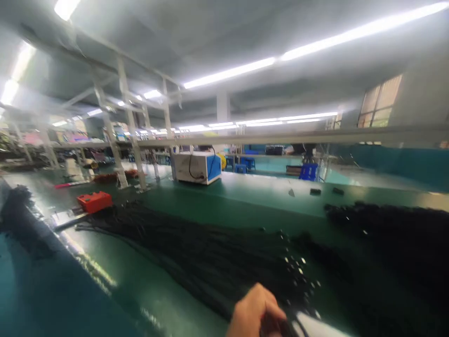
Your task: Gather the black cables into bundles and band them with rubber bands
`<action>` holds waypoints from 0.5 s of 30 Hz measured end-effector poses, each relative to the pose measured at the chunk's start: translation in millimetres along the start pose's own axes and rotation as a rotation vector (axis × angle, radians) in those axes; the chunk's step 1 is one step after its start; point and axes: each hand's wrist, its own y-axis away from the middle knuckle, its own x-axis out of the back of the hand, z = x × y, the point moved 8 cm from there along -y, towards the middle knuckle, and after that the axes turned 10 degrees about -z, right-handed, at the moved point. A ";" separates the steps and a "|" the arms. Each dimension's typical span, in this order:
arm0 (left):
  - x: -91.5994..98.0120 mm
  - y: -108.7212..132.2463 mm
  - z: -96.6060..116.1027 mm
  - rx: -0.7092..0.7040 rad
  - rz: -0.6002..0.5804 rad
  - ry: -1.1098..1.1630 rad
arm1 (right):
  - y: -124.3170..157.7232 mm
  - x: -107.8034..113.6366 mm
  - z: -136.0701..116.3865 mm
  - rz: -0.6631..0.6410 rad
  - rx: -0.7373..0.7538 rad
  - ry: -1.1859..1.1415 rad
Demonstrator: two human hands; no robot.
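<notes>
My left hand point(255, 311) is at the bottom edge, right of the middle, its fingers curled closed around a black cable point(288, 327). Part of the grip is cut off by the frame edge. Just beyond it lies a long spread of black cables point(210, 255), with small shiny metal ends point(300, 269) along its right side. Close to the hand, at the lower right, is a blurred white surface point(321, 325). My right hand does not show.
The green table point(224, 201) carries a red box point(94, 201), a white and blue machine point(196, 167), and a large dark pile of cables point(396, 248) at right. White posts point(133, 145) hold a long shelf rail point(280, 138) above it. Blue stools point(241, 167) stand behind.
</notes>
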 end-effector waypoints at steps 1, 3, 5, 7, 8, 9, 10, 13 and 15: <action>0.0 3.3 15.1 -0.111 0.018 -0.010 | 4.2 -7.2 9.5 0.026 -0.012 -0.034; 2.6 9.6 36.2 -0.244 0.080 -0.037 | 11.0 -17.0 22.2 0.084 -0.020 -0.087; 4.5 14.1 47.4 -0.303 0.125 -0.068 | 13.6 -21.1 25.3 0.124 -0.004 -0.093; 4.0 17.5 52.4 -0.334 0.143 -0.107 | 12.3 -22.7 21.8 0.134 0.028 -0.073; 3.3 18.7 53.3 -0.340 0.145 -0.131 | 10.9 -22.6 19.3 0.140 0.046 -0.066; 2.7 19.5 53.4 -0.343 0.146 -0.160 | 9.5 -21.8 17.2 0.152 0.062 -0.067; 2.4 19.8 53.4 -0.346 0.143 -0.188 | 8.3 -20.6 15.4 0.170 0.082 -0.074; 4.9 19.0 53.6 -0.355 0.133 -0.225 | 5.3 -19.5 13.4 0.200 0.136 -0.088; 6.8 16.1 54.3 -0.341 0.099 -0.220 | 3.2 -23.1 14.4 0.173 0.147 -0.089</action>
